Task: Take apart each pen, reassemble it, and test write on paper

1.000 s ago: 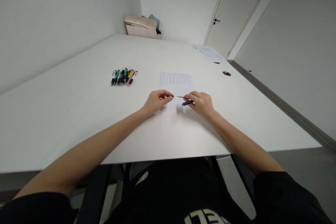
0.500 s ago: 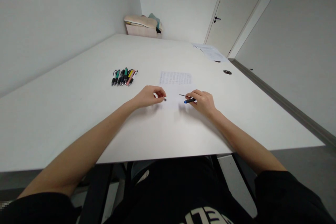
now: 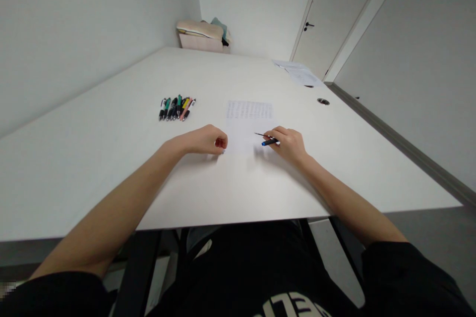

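Observation:
My right hand is closed round a dark pen barrel with a blue end. The same fingers grip a thin pen refill, whose tip points left. Both are over the right side of a white sheet of paper with rows of handwriting on its upper part. By the sheet's lower left edge, my left hand is low at the tabletop, thumb and finger pinched together. A tiny silvery piece shows at those fingertips, mostly hidden; its exact kind is unclear.
Several pens lie side by side on the white table, left of the paper. More papers are at the far right corner, near a round cable hole. Folded cloths rest on a box beyond the far edge.
My left hand has moved left and down toward the tabletop, carrying the small silvery piece away from the middle of the paper. My right hand has barely moved.

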Available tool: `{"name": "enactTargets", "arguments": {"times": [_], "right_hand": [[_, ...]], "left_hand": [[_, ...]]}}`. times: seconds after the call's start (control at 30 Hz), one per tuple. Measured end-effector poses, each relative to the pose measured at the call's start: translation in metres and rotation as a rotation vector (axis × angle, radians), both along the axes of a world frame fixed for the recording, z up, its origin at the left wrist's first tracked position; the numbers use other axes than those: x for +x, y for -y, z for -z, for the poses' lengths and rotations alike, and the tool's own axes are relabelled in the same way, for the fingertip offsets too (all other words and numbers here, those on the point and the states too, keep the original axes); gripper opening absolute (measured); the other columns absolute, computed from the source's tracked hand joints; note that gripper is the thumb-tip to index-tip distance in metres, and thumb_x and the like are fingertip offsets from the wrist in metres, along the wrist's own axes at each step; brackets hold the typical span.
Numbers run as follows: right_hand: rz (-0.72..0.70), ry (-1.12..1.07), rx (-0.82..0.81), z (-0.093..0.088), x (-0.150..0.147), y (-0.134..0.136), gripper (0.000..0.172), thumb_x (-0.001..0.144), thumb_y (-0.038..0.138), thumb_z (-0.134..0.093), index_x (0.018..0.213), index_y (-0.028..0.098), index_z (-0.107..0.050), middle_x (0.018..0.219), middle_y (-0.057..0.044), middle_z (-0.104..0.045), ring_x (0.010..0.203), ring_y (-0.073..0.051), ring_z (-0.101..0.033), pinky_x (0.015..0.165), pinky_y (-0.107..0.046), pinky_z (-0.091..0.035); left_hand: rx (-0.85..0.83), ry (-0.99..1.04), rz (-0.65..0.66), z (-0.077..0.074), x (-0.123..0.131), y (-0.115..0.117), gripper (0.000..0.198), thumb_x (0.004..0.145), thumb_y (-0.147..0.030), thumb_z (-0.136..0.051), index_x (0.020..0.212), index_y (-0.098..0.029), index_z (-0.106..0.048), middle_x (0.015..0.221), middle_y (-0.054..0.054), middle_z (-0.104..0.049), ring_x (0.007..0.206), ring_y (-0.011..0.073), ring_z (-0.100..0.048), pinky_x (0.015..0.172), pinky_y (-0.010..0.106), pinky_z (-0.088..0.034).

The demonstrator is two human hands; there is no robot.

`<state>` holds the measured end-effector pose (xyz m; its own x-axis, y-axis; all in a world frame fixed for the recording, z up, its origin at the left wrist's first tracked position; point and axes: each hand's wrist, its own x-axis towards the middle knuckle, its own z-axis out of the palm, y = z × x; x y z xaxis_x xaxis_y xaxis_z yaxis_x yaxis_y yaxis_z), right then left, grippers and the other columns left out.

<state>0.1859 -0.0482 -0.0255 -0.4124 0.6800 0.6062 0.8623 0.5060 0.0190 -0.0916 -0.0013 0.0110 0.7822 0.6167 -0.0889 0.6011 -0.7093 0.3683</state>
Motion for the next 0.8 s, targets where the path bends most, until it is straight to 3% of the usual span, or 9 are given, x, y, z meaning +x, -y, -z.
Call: {"name": "enactTargets", "arguments": {"times": [0.2,0.37,0.57,0.8], "right_hand": [[-0.008,0.002,0.0,0.0,0.001,0.0,0.026,0.089,0.033,-0.045,0.086,0.02,-0.067,0.08,-0.003,-0.067,0.066,-0.011,-0.059,0.057,-0.023,-0.034],[-0.001,0.006,-0.005,0.001,0.001,0.0,0.025,0.089,0.032,-0.045,0.086,0.021,-0.067,0.081,-0.003,-0.067,0.065,-0.011,-0.059,0.057,-0.024,-0.034],[-0.014,0.042,0.028,0.003,0.001,-0.001,0.026,0.089,0.034,-0.044,0.088,0.022,-0.067,0.082,-0.003,-0.067,0.064,-0.011,-0.057,0.058,-0.024,-0.033],[-0.078,0.126,0.029,-0.001,-0.013,0.004,0.026,0.09,0.033,-0.044,0.087,0.021,-0.068,0.08,-0.002,-0.068,0.059,-0.009,-0.055,0.058,-0.025,-0.032]], "left_hand": [[0.0,0.056,0.013,0.01,0.0,-0.003,0.015,0.063,-0.018,-0.052,0.071,-0.02,-0.065,0.066,-0.001,-0.063,0.06,0.0108,-0.055,0.056,0.02,-0.038],[0.018,0.103,-0.01,0.011,-0.002,-0.005,0.022,0.062,-0.019,-0.054,0.08,-0.021,-0.067,0.066,-0.002,-0.063,0.058,0.0112,-0.055,0.055,0.02,-0.038],[0.231,0.18,-0.021,0.006,0.006,-0.001,0.021,0.07,-0.024,-0.055,0.087,-0.017,-0.065,0.079,0.003,-0.063,0.07,0.0141,-0.056,0.067,0.024,-0.041],[0.418,0.265,-0.027,0.016,0.03,0.016,0.026,0.08,-0.03,-0.053,0.099,-0.014,-0.061,0.09,0.008,-0.063,0.084,0.0183,-0.056,0.074,0.029,-0.043]]}}
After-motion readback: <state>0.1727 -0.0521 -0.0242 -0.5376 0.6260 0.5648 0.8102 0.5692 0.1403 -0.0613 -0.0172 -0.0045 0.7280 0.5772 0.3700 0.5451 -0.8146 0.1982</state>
